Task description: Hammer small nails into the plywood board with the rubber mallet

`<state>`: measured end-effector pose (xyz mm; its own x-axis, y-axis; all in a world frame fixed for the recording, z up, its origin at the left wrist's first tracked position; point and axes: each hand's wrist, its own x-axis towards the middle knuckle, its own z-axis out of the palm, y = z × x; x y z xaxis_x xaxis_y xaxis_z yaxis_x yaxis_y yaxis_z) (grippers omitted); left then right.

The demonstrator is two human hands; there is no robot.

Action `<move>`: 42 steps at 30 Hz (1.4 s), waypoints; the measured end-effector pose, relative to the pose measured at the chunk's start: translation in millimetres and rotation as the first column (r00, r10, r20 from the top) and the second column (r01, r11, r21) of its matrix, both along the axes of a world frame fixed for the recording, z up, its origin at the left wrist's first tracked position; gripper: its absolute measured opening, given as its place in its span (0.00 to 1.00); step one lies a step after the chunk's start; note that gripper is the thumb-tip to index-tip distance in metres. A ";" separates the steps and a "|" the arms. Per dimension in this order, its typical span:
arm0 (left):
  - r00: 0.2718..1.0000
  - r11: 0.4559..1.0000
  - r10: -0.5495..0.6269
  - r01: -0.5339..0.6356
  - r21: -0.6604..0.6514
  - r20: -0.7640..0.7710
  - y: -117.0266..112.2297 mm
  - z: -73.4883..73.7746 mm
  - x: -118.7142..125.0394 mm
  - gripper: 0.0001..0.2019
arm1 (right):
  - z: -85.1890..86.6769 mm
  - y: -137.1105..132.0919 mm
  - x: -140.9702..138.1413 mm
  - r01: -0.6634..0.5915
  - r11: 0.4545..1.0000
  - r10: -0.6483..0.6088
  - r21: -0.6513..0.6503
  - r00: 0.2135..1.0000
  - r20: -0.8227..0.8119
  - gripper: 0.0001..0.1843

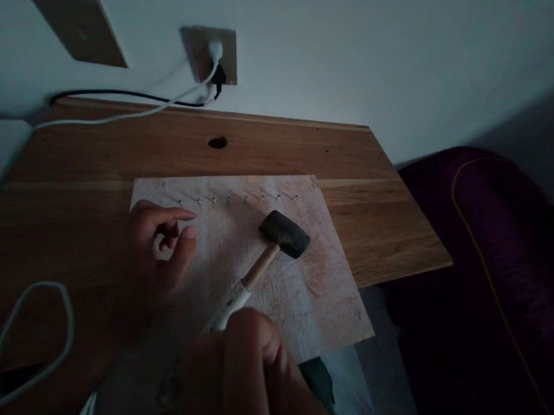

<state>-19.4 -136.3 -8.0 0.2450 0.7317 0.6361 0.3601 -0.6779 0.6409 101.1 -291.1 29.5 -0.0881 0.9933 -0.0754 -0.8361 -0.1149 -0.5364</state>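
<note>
My right hand (pixel 249 371) is wrapped round the pale handle of a rubber mallet (pixel 284 234). The mallet's black head is over the right middle of a whitish, worn board (pixel 332 288); whether it touches the board I cannot tell. Across the far part of the board runs a row of several small metal nails or screws (pixel 229 200), standing up from the surface. Just nearer than the left end of that row is my left hand (pixel 162 240). Its thumb and forefinger are apart with nothing visible between them, and the other fingers are curled.
The board lies on a wooden desk (pixel 382 216) against a wall. White and black cables (pixel 121 118) run from a wall socket (pixel 222 56). A white cable loop (pixel 71 325) is at lower left. Purple fabric (pixel 459 260) is at the right, and a dark green item (pixel 318 380) shows below the board.
</note>
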 end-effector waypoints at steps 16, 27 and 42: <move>1.000 1.000 0.025 -0.025 0.009 -0.002 1.5 -12.6 -3.0 0.07 | 16.1 20.7 16.1 0.046 0.996 -0.066 -0.073 0.952 -0.298 0.06; 0.999 1.000 0.001 -0.001 -0.010 -0.037 -2.5 -6.4 -1.5 0.07 | -2.4 14.6 50.2 0.210 0.977 -0.209 0.048 0.873 0.440 0.30; 0.748 0.968 -0.196 0.252 -0.002 -0.634 -19.9 6.2 -32.1 0.18 | -22.0 17.4 146.1 -0.043 0.922 -0.363 0.384 -0.433 0.825 0.12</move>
<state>-51.5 -156.2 -1.9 0.7585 0.5591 0.3348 0.4921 -0.8282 0.2682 247.2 -273.6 7.5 0.0637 0.9382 0.3401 0.8499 0.1276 -0.5112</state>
